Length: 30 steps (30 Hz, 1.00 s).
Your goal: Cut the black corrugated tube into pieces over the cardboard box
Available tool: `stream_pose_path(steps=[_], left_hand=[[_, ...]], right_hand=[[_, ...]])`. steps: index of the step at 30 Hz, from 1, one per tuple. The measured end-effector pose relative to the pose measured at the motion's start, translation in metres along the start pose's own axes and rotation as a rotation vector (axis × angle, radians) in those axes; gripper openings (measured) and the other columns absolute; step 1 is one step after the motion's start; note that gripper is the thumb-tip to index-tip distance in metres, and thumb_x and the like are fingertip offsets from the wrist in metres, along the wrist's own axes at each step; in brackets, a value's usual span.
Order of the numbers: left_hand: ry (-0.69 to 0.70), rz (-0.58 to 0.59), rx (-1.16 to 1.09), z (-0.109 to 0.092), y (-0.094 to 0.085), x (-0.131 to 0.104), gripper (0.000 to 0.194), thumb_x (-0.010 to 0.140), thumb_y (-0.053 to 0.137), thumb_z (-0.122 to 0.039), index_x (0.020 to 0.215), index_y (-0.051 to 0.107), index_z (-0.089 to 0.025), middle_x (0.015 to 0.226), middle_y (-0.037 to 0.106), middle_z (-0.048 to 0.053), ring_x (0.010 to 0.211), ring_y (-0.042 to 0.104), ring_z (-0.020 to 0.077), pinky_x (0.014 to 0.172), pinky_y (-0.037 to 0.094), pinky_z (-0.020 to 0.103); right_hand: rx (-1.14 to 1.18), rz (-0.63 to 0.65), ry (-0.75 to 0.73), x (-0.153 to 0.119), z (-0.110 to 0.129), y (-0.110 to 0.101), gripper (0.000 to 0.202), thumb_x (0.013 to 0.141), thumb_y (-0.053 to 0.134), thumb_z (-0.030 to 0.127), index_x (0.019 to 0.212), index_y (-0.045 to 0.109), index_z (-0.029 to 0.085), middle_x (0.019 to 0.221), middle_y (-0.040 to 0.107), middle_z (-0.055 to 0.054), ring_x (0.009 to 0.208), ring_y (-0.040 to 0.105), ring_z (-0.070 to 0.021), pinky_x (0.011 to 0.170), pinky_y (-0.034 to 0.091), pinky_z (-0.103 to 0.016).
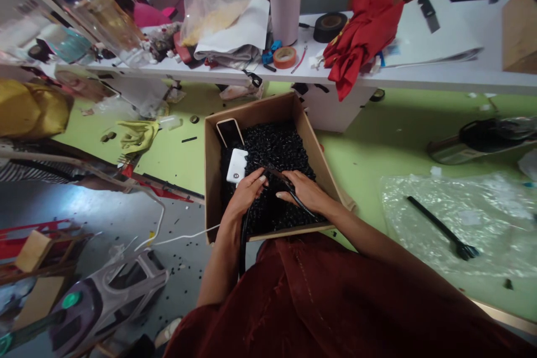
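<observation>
A cardboard box filled with small black pieces stands on the green table in front of me. My left hand is closed over the box, its fingertips pinching a thin black strip. My right hand is closed on the same dark strip, a little to the right, with a black cable running under its fingers. Another black cable hangs below my left hand over the box's near edge. Inside the box, a phone leans in the far left corner, and a white device lies just beyond my left hand.
A white shelf crosses behind the box, holding orange tape, black tape and red cloth. Clear plastic with a black cable bundle lies right. Yellow cloth is left; a stool stands below.
</observation>
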<state>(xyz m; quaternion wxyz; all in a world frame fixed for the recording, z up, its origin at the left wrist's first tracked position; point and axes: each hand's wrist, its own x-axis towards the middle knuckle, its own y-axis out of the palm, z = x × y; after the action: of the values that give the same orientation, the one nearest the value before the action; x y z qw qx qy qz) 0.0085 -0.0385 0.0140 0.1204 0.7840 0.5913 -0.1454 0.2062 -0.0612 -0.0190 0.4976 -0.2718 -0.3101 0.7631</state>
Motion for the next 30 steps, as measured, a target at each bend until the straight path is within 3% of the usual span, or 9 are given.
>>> stream_pose_path(steps=[13, 20, 30], left_hand=[[-0.025, -0.008, -0.031, 0.0027, 0.0032, 0.0004, 0.048, 0.08, 0.061, -0.04, 0.121, 0.055, -0.015, 0.074, 0.055, -0.001, 0.052, 0.04, 0.0049, 0.043, 0.025, 0.019], [-0.01, -0.006, 0.02, 0.0002, 0.0046, 0.0011, 0.034, 0.079, 0.06, -0.044, 0.093, 0.058, -0.013, 0.069, 0.053, -0.001, 0.047, 0.037, 0.0035, 0.04, 0.025, 0.019], [-0.037, -0.052, 0.03, -0.002, 0.0038, 0.0008, 0.035, 0.076, 0.063, -0.044, 0.093, 0.061, -0.013, 0.068, 0.053, -0.001, 0.047, 0.037, 0.004, 0.041, 0.022, 0.02]], right_hand=[[0.01, -0.009, -0.013, 0.0025, -0.0065, 0.0042, 0.033, 0.091, 0.048, 0.036, 0.117, 0.051, 0.017, 0.105, 0.062, -0.01, 0.099, 0.057, -0.0217, 0.085, 0.043, -0.033], [-0.012, 0.004, -0.005, 0.0031, -0.0049, 0.0023, 0.027, 0.089, 0.049, 0.032, 0.112, 0.052, 0.018, 0.1, 0.063, -0.009, 0.094, 0.058, -0.0209, 0.082, 0.042, -0.031], [-0.087, 0.052, 0.046, 0.0022, -0.0009, -0.0013, 0.02, 0.089, 0.047, 0.03, 0.105, 0.052, 0.02, 0.091, 0.066, -0.006, 0.081, 0.062, -0.0194, 0.07, 0.039, -0.026]])
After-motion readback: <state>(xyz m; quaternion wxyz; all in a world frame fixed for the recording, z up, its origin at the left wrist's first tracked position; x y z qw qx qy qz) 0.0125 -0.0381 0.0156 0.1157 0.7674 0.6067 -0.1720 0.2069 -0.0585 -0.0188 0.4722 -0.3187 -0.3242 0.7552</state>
